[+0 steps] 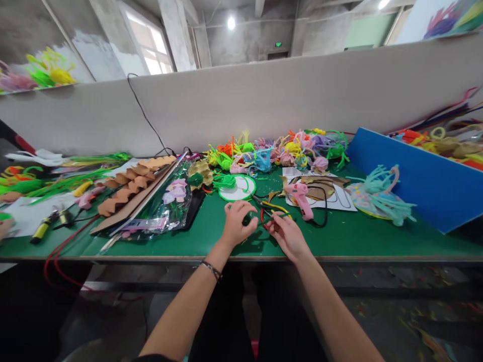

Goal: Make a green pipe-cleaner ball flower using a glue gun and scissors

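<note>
Hands over green table, pink glue gun nearby

My green table holds a pink glue gun, a round white piece, fuzzy bright bundles and a blue box.
</note>
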Tool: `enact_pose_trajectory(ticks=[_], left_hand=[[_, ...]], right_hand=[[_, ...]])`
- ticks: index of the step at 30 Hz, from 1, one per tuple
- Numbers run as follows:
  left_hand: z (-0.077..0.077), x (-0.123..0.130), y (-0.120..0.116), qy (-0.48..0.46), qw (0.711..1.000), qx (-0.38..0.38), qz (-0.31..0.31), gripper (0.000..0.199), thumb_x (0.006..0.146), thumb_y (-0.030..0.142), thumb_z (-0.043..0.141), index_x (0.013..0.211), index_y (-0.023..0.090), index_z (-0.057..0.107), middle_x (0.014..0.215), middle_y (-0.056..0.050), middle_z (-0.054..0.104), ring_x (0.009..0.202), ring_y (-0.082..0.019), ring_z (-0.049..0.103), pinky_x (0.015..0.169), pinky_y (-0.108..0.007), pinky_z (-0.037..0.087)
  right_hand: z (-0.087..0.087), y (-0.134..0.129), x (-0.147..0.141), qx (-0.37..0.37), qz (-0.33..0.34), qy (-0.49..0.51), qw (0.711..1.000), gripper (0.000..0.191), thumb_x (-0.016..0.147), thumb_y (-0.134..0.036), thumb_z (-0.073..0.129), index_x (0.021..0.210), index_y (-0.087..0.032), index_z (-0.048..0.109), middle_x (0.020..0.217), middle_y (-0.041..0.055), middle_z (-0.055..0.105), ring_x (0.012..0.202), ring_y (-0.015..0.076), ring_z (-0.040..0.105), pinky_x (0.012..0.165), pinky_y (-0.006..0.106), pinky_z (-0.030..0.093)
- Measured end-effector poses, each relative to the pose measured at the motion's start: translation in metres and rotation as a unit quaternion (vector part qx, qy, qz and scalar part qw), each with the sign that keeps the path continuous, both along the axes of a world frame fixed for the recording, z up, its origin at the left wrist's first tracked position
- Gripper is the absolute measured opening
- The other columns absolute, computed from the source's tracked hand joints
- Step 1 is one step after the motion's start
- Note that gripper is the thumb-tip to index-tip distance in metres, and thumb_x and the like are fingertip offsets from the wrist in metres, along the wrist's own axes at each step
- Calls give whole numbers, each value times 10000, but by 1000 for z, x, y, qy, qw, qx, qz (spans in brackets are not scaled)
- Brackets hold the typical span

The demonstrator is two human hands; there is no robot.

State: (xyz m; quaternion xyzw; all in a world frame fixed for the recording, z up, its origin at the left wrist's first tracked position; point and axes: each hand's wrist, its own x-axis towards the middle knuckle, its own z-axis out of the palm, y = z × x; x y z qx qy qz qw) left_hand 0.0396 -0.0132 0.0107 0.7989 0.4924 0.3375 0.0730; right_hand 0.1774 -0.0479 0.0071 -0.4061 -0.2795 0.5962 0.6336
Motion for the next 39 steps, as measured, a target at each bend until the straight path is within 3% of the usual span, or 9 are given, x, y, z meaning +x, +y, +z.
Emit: enact_pose_trajectory(ticks=[4, 9, 12, 16, 22, 29, 32, 35, 39], left_hand=[[-5, 1, -4, 49, 988, 73, -126, 190, 717, 387, 560, 817, 234, 614, 885, -10, 663, 875, -173, 569, 816, -332, 292], [-11, 4, 0, 43, 970, 161, -174, 195, 835, 275, 468, 684, 184, 550, 572, 28, 595, 571, -101, 518, 652, -263, 338], [-12, 4, 3, 26, 966, 164, -199, 245, 868, 241, 439, 646, 175, 522, 523, 33, 557, 503, -87, 473, 571, -234, 346], [-9, 2, 4, 15, 972, 134, -192, 266, 881, 246, 420, 648, 178, 526, 490, 42, 524, 469, -81, 453, 542, -229, 353], [-7, 3, 6, 15, 971, 151, -184, 222, 880, 222, 418, 709, 191, 557, 516, 42, 576, 476, -72, 507, 542, -231, 363], [-4, 9, 10, -27, 980, 133, -145, 222, 900, 224, 387, 761, 188, 557, 613, 34, 666, 527, -73, 581, 547, -218, 396], [-3, 11, 11, -48, 979, 143, -136, 233, 905, 235, 384, 756, 180, 554, 609, 33, 668, 519, -70, 583, 536, -216, 398], [-3, 11, 12, -68, 979, 148, -126, 249, 910, 252, 373, 750, 179, 550, 603, 32, 666, 509, -68, 580, 523, -217, 393], [-6, 12, 11, -77, 979, 137, -131, 267, 913, 276, 362, 745, 186, 548, 584, 34, 655, 495, -69, 568, 526, -219, 388]], right_hand=[[-7, -2, 0, -27, -22, -5, 999, 388, 491, -427, 767, 676, -182, 529, 531, -41, 589, 490, 66, 503, 498, 193, 413], [-13, -4, 0, -41, -34, -79, 995, 328, 578, -428, 739, 668, -182, 541, 534, -40, 565, 464, 72, 493, 494, 210, 422], [-12, -4, 2, -45, -35, -96, 994, 297, 580, -402, 749, 636, -175, 565, 596, -32, 568, 493, 64, 496, 496, 193, 419], [-7, -4, 5, -80, -1, -81, 993, 290, 593, -411, 741, 616, -167, 585, 536, -27, 554, 464, 61, 468, 467, 184, 385], [-5, 1, 4, -116, -12, -52, 992, 384, 568, -516, 714, 613, -164, 566, 454, -30, 522, 424, 70, 429, 439, 201, 346], [-13, 2, 3, -86, 8, -130, 988, 371, 653, -513, 651, 592, -186, 486, 440, -55, 458, 413, 69, 387, 430, 204, 319], [-9, 1, 2, -79, 17, -166, 983, 371, 666, -539, 625, 620, -194, 494, 450, -55, 443, 398, 74, 366, 408, 211, 316], [-3, 0, 0, -72, 17, -225, 972, 442, 656, -589, 599, 517, -199, 441, 462, -25, 449, 426, 93, 405, 424, 228, 360], [-4, 0, 2, -53, 17, -224, 973, 491, 661, -662, 531, 505, -211, 416, 451, -13, 459, 418, 103, 409, 430, 241, 376]])
